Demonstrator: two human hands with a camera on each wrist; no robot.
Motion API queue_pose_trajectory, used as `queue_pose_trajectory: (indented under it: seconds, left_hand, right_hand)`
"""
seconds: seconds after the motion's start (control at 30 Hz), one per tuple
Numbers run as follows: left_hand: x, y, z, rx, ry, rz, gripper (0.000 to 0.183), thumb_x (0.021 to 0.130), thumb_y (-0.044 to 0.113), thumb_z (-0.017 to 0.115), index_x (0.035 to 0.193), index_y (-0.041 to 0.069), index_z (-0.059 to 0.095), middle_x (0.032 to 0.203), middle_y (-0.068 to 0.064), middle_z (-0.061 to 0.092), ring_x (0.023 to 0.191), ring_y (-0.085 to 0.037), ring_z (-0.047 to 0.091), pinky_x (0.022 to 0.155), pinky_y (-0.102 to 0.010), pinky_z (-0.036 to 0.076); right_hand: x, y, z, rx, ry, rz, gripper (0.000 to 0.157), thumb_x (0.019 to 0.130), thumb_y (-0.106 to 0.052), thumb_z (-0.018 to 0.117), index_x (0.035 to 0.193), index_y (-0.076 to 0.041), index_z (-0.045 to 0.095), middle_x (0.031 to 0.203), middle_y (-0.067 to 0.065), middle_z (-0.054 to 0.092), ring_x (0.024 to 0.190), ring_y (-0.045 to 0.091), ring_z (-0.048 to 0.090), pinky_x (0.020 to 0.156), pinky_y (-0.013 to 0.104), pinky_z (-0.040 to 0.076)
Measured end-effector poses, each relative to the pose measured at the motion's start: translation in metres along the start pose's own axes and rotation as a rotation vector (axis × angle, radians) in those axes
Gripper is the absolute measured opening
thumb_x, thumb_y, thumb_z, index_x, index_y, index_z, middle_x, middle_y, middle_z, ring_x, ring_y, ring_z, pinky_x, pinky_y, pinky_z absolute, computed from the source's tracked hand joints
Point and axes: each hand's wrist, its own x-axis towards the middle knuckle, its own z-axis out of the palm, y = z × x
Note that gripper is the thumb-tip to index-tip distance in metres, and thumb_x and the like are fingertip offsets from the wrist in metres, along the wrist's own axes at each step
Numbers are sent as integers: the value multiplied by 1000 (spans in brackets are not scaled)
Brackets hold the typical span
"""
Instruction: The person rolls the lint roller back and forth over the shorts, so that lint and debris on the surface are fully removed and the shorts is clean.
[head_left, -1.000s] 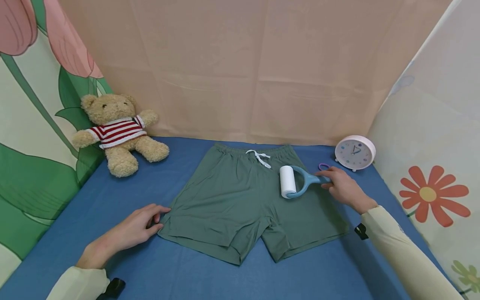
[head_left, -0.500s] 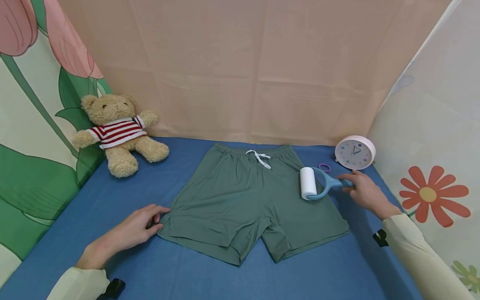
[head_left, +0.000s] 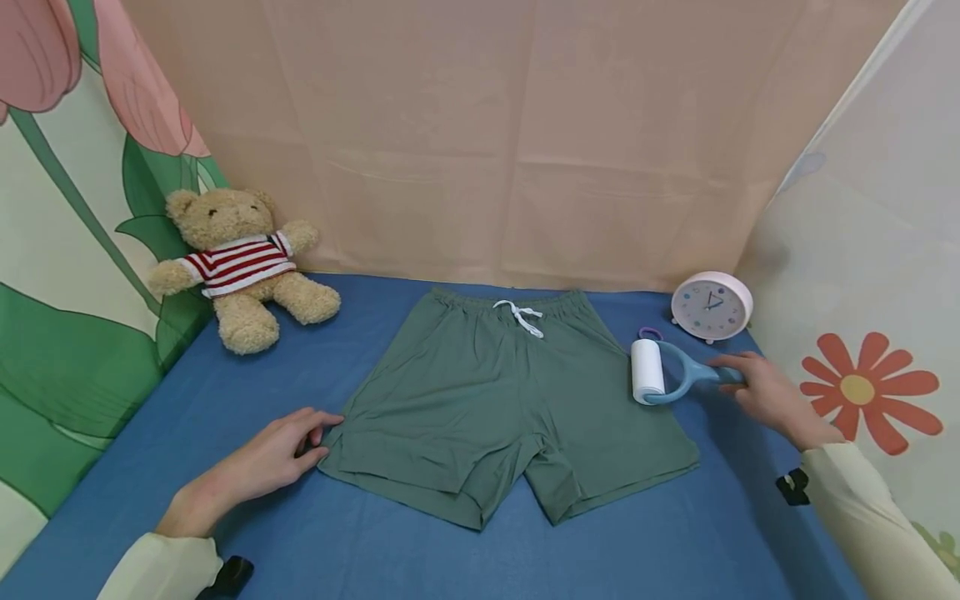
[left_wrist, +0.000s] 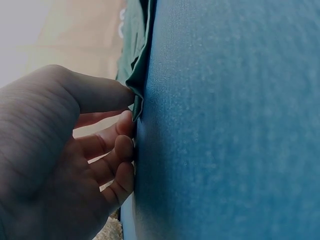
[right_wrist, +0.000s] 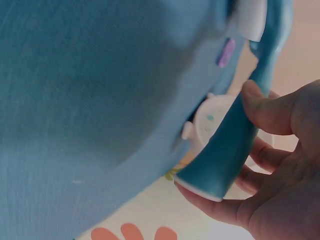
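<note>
Green shorts (head_left: 502,392) lay on the blue table (head_left: 592,558), a peach backdrop (head_left: 480,142) behind them (flowered walls (head_left: 870,283) flanking); the left hand (head_left: 273,454) touched their left edge, fingers (head_left: 326,418) loose; the right hand (head_left: 772,402) grasped a lint roller (head_left: 696,373) beside them.

Pale cream left sleeve (head_left: 159,568) at near left, cuff puckered, glossy black block (head_left: 234,573) beside it, matching long right sleeve (head_left: 873,512) at near right, small angular black piece (head_left: 792,487) at cuff's left edge, left hand (head_left: 277,450) and right hand (head_left: 772,398) bare.
</note>
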Motion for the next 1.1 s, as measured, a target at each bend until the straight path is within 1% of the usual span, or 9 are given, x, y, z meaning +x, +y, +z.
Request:
queue_pose_trajectory:
  seconds: [0.1,0.2,0.37,0.53,0.6,0.7,0.77,0.9,1.1]
  left_hand:
    - [0,0,0,-5,-2,2,37,96,6,69,132,2,61,86,4,45,66,-5,39,61,-27,36]
    - [-1,0,-1,-10,-4,4,38,96,6,69,132,2,61,86,4,45,66,-5,39,60,-27,36]
    - [-1,-1,-2,-6,-3,4,37,96,7,69,132,2,61,86,4,45,66,-5,39,61,-27,36]
    - [0,-2,-1,-9,-12,9,37,96,8,69,132,2,61,86,5,45,65,-5,39,60,-27,36]
    - [1,-1,-1,-14,-15,13,37,96,8,69,132,2,61,86,5,46,65,-5,39,60,-27,36]
    - [1,-1,-1,-18,-17,16,37,97,7,69,132,2,61,86,4,46,65,-5,39,60,-27,36]
    - [1,-1,-1,-20,-18,17,37,97,7,68,132,2,61,87,5,46,65,-5,39,60,-27,37]
    - [1,-1,-1,-23,-16,20,37,96,7,68,132,3,61,87,5,46,66,-5,40,60,-27,37]
    - [0,-2,-1,-20,-13,13,36,96,7,68,132,4,61,87,5,46,65,-5,40,60,-27,37]
  right_hand:
    - [-5,2,-8,1,0,15,33,88,6,69,121,7,67,104,24,58,91,39,50,72,59,51]
    - [-8,-3,-16,-3,37,13,35,88,6,71,123,8,65,104,25,58,90,40,51,71,60,52]
    - [-6,-25,-27,4,117,-23,40,88,5,72,128,7,63,113,31,57,92,44,54,72,63,53]
    - [5,-64,-32,-4,201,-91,40,87,5,74,126,5,65,120,32,59,99,48,55,77,65,50]
    - [10,-81,-31,-18,231,-117,38,86,5,74,123,4,67,115,30,61,97,45,55,75,62,51]
    - [17,-108,-26,-2,252,-142,36,88,3,74,123,2,68,111,26,61,93,40,54,71,57,50]
    - [21,-125,-20,16,257,-162,35,89,3,73,123,2,68,108,23,61,92,38,54,71,55,49]
    - [30,-161,-5,59,244,-182,36,91,3,72,127,1,67,110,21,61,92,35,54,72,50,48]
    - [51,-211,14,85,212,-197,35,94,-4,71,129,-5,68,111,16,60,94,31,51,76,46,44]
